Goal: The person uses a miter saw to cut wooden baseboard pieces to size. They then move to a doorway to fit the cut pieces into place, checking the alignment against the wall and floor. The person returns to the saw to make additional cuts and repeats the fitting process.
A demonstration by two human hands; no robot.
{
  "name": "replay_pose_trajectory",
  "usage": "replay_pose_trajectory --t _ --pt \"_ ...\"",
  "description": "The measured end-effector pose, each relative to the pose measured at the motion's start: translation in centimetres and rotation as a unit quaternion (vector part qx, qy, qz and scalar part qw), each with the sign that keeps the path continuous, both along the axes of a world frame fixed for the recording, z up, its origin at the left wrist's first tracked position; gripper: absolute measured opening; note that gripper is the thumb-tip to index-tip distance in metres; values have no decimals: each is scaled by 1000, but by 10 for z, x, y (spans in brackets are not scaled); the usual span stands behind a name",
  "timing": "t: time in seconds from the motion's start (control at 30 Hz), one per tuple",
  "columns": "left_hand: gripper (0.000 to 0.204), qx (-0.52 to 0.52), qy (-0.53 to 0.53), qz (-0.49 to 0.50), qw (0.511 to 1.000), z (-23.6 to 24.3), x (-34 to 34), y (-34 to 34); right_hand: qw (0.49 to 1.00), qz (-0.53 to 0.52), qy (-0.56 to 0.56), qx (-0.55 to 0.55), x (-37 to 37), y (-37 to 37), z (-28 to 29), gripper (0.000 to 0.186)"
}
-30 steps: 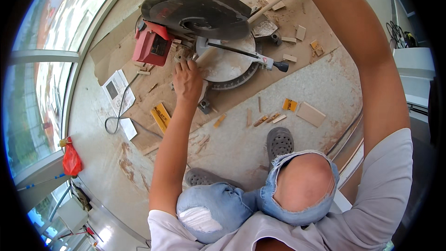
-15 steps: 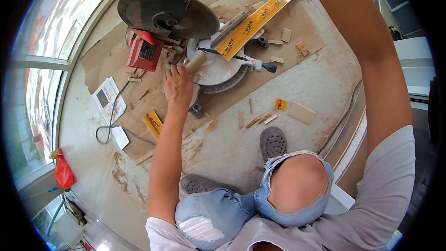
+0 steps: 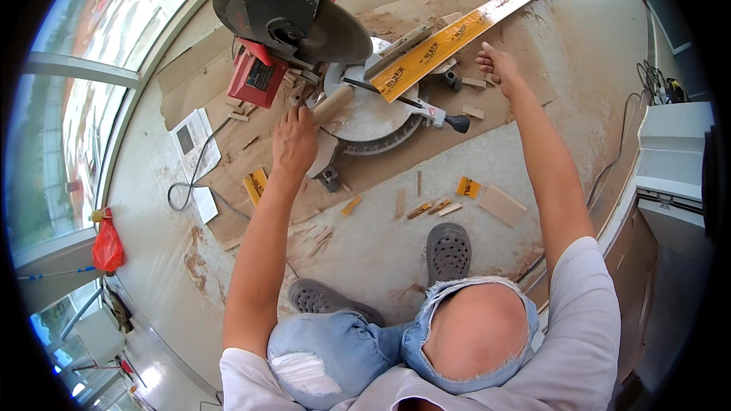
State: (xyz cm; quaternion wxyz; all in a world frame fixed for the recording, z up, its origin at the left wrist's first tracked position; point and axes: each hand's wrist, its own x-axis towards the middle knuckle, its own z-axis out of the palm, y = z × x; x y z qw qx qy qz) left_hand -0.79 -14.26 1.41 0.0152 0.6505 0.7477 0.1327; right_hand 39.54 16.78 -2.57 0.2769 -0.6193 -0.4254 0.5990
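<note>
A mitre saw stands on the floor ahead, its dark blade guard (image 3: 266, 11) raised above the round metal turntable (image 3: 369, 116). My left hand (image 3: 295, 141) is at the left side of the turntable, fingers closed at the end of a short pale wooden piece (image 3: 333, 105) lying across it. A long yellow-wrapped board (image 3: 449, 39) lies slantwise from the turntable to the upper right, along the fence (image 3: 400, 52). Just to the right of that board, my right hand (image 3: 499, 68) hovers with loosely bent fingers and holds nothing.
Brown paper (image 3: 228, 221) lies beneath the saw. Wood offcuts (image 3: 434, 207) and a flat pale piece (image 3: 502, 205) are scattered before my shoes (image 3: 448, 253). At left are a power cord (image 3: 180, 196), paper sheets (image 3: 196, 143) and a red plastic bag (image 3: 108, 245); windows line that side.
My right hand has come down from beyond the upper edge to beside the yellow board. The left hand stays at the wooden piece. The whole view has shifted a little.
</note>
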Motion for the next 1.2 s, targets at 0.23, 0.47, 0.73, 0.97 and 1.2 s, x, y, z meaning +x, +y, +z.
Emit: replay_pose_trajectory --t 0.23,0.47,0.73,0.97,1.2 --pt "26 -1 -51 85 995 11 -2 -23 990 -14 137 -23 -36 26 -34 30" --pt "26 31 -103 119 987 6 -18 -49 991 -113 66 15 34 -22 -26 16" --pt "26 69 -97 114 986 -11 -28 -46 886 22 -422 192 180 -69 -32 31" --pt "28 75 -83 109 988 -13 -31 -43 912 369 -138 115 21 -112 4 49" --pt "28 73 -28 118 990 -10 -20 -43 852 506 -98 -93 -30 -92 -25 65"
